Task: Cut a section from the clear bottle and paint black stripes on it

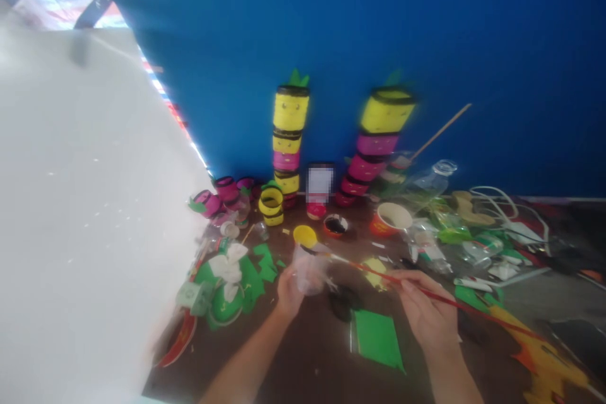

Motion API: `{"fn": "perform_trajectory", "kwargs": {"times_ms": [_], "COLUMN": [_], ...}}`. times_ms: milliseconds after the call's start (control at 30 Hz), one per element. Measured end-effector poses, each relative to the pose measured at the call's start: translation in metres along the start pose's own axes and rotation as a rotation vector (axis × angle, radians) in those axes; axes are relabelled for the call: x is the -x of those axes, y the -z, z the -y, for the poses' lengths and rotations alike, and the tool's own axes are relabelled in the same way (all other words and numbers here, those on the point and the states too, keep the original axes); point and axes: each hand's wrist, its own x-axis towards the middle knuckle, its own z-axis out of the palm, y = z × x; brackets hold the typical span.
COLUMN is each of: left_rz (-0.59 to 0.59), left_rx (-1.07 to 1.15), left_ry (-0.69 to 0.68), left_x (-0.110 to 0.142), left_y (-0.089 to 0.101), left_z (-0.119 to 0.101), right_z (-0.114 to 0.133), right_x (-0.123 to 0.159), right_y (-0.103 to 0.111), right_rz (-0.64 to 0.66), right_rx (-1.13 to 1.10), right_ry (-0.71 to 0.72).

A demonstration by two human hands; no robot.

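Observation:
My left hand (290, 293) is closed round a clear plastic cup (310, 273), blurred by motion. Between the fingers of my right hand (428, 310) is a long red paintbrush (364, 267). Its dark tip reaches the upper part of the cup; whether they touch I cannot tell. Just behind the cup is a round yellow thing (305, 236), perhaps a small bowl. A small tub of dark paint (336, 225) stands to its right. In front of my hands lies a green sheet (379, 339) on the brown table (326, 372).
Two tall stacks of painted cups, one left (286, 161) and one right (372, 148), stand against the blue wall (341, 19). Pink cups (226, 189), a yellow cup (271, 203) and green scraps (253, 278) are at left. A paper tub (392, 219) and clear bottles (433, 180) crowd the right.

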Motion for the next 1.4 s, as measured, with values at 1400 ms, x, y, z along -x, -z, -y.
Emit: {"fn": "perform_trajectory", "kwargs": {"times_ms": [1400], "left_rz": [0.023], "left_rx": [0.021], "left_ry": [-0.101], "left_x": [-0.003], "left_y": [-0.014], "left_z": [-0.008], "right_z": [-0.007], "right_x": [-0.073], "right_y": [-0.037], "right_rz": [0.147], "right_rx": [0.916], "right_ry": [0.25]}}
